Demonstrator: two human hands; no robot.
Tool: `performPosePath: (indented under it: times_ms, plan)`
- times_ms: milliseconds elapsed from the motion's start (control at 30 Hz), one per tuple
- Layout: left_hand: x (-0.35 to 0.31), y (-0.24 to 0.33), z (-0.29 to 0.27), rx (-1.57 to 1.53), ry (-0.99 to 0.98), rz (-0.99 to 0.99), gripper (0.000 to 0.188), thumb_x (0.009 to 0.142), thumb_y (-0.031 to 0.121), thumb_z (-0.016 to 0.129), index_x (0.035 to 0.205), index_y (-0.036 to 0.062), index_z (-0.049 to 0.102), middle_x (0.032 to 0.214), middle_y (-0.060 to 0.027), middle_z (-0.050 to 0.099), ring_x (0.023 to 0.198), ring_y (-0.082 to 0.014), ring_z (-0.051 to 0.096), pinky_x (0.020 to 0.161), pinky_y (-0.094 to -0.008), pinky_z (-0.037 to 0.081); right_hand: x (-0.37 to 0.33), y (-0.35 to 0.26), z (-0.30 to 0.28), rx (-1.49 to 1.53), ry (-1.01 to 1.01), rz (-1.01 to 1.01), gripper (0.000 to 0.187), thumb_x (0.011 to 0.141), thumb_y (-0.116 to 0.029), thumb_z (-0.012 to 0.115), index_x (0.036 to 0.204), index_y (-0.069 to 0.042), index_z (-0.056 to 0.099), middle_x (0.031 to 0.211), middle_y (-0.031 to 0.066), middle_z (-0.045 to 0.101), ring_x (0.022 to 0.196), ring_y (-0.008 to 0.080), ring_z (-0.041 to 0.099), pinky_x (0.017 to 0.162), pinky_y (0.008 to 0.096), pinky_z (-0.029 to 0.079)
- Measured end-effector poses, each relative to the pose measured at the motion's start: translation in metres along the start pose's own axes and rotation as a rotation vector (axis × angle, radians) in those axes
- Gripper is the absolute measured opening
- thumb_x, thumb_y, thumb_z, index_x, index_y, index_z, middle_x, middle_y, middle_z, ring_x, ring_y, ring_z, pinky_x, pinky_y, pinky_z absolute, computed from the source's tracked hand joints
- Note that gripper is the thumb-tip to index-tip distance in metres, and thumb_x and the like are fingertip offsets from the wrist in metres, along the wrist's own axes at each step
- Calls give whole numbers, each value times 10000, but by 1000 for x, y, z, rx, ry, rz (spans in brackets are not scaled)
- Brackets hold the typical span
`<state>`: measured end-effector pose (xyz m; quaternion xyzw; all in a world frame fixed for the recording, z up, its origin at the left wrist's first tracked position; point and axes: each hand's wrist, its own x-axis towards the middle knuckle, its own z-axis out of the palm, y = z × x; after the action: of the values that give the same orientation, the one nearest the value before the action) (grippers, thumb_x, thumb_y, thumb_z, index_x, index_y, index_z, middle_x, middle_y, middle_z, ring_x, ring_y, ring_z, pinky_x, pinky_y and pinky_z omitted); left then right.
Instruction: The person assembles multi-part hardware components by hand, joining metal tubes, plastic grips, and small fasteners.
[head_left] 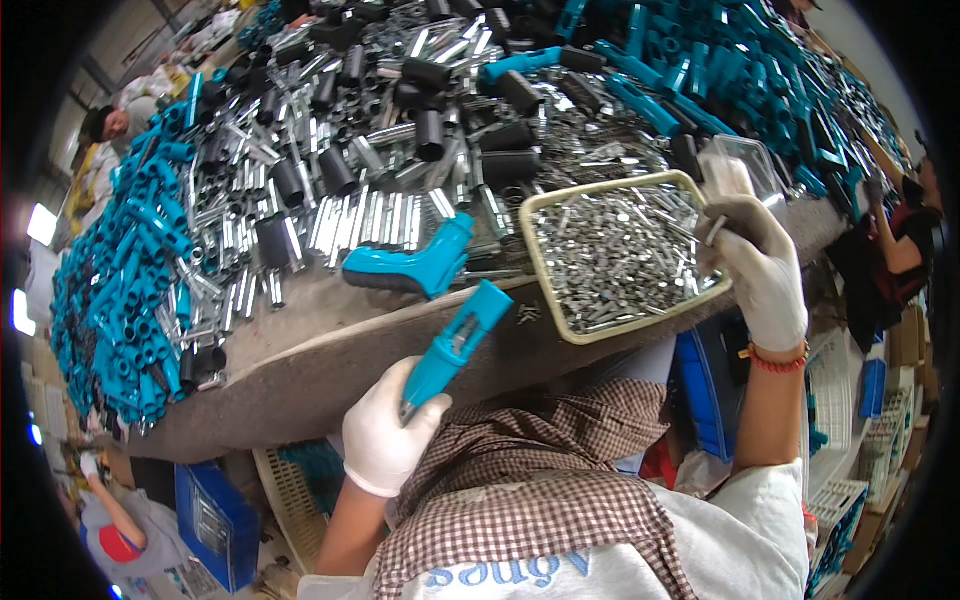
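My left hand (388, 432), in a white glove, is closed around a teal plastic tool housing (447, 352). The housing tilts up and to the right, and a slot in its side shows metal inside. Over the right rim of a cream tray (563, 322) of small metal pins (625, 255), my gloved right hand (762, 262) pinches one short metal pin (716, 231). A teal pistol-shaped housing (415, 262) with a dark grip lies on the bench, beyond the one I hold.
Metal tubes (365, 220) and black sleeves (430, 135) are heaped across the bench (290, 360). Teal housings pile up at left (120, 290) and far right (760, 75). A clear plastic box (745, 160) stands behind the tray. Blue crates (215, 525) sit below; other people work nearby.
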<state>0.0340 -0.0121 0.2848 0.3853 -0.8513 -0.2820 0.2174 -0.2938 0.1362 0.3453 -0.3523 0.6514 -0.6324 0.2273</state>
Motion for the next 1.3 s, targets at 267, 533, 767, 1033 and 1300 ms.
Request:
performPosePath:
  times_ms: [267,533,767,1033,1300]
  plan:
    - [25,-22,-18,640,105,302,519,667,310,774,1146,177,626,934,-39,604,915,-271,563,801,-405,439,-7,-7,27,-121,-10,-20,196,841,44,494,1014,30,587,880,80,633,733,111,610,674,232,494]
    - [34,-24,-19,513,211,259,494,687,331,759,1134,171,626,1017,-32,599,984,-272,563,864,-441,417,-35,-9,49,-234,8,-50,233,786,123,462,977,30,556,877,91,618,757,122,604,690,233,497]
    - [34,-31,-20,439,184,389,479,658,248,771,1117,201,646,1033,1,625,958,-244,583,845,-409,436,-61,0,50,-76,-5,-36,254,713,73,478,960,35,522,813,92,575,699,143,572,655,256,483]
    - [36,-44,-20,420,109,458,547,645,211,783,1165,162,617,1049,-37,616,961,-268,579,855,-420,444,-78,13,45,-97,-7,76,209,728,23,546,936,39,558,851,64,575,713,121,579,652,240,478]
    - [36,-43,-21,366,102,506,524,665,242,771,1158,170,609,1016,-19,613,971,-239,583,849,-405,446,-87,18,44,-194,16,111,203,698,57,464,888,24,523,805,65,538,662,119,520,628,234,441]
